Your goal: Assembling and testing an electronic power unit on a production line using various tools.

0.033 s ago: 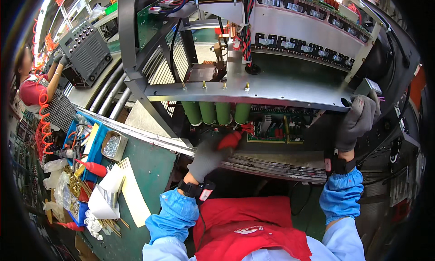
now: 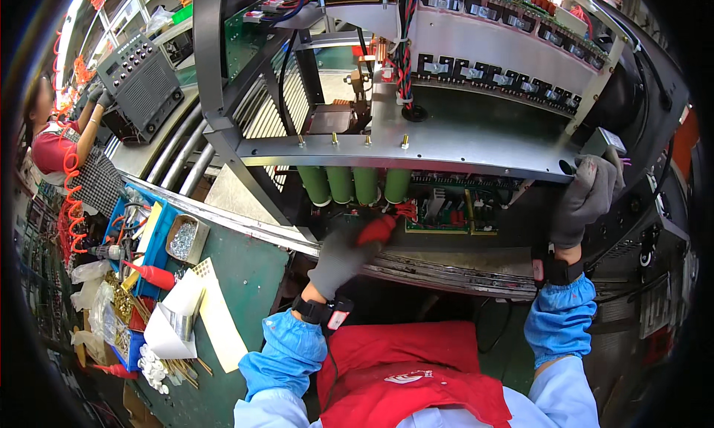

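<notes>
Green surface (image 2: 249, 279) spreads left of the left hand (image 2: 338, 258), which is gloved and curled round a red handle (image 2: 377, 230). Just beyond that hand hang four green cylinders (image 2: 365, 184); near its right is a circuit board (image 2: 437, 218). Well to its right, the right hand (image 2: 586, 201) bends at the metal frame's (image 2: 468, 149) end, its grip unclear. Farther left: a small tray (image 2: 203, 237), then a co-worker (image 2: 56, 151).

bench (image 2: 249, 268) — left of machine frame (image 2: 262, 192) | parts bin (image 2: 201, 237) on bench | cylinders (image 2: 366, 184) under shelf (image 2: 476, 142) — circuit board (image 2: 450, 229) to their right
</notes>
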The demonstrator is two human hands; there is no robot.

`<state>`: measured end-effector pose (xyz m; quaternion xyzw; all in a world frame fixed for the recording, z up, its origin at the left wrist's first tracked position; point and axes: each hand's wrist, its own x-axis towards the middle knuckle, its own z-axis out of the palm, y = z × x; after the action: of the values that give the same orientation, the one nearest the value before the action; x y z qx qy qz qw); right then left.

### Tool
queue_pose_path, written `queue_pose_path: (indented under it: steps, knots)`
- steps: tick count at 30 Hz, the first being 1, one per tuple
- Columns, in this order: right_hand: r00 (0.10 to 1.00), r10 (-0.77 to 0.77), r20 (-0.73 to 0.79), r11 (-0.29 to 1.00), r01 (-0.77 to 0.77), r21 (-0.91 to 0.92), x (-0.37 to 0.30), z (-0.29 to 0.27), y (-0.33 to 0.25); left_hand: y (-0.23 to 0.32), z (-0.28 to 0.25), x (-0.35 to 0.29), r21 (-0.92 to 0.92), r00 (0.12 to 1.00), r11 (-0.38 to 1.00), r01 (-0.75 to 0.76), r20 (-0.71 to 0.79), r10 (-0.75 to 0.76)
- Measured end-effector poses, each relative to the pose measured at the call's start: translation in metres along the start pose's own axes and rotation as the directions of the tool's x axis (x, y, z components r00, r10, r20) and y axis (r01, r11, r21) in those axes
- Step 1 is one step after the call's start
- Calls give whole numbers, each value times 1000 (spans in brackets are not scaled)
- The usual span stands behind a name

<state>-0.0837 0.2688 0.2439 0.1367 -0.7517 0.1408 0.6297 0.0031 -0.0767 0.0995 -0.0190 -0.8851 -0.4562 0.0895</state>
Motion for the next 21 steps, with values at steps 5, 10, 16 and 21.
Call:
queue_pose_path:
  steps: [5,10,16,21]
  knots:
    - [1000,20,10,1000,-20,18,-2,1,0,17,-4,-10,0,999,999,35,-30,-34]
    - [1000,-30,3,1000,30,5,1,0,1,19,-13,-20,-81,1000,996,21,21,-19]
    - [999,-33,-36,999,33,0,2,2,0,1,-7,-27,-207,997,975,82,29,-78]
    - [997,-65,-47,998,64,-18,1,3,2,10,-16,-17,-169,996,985,23,87,-8]
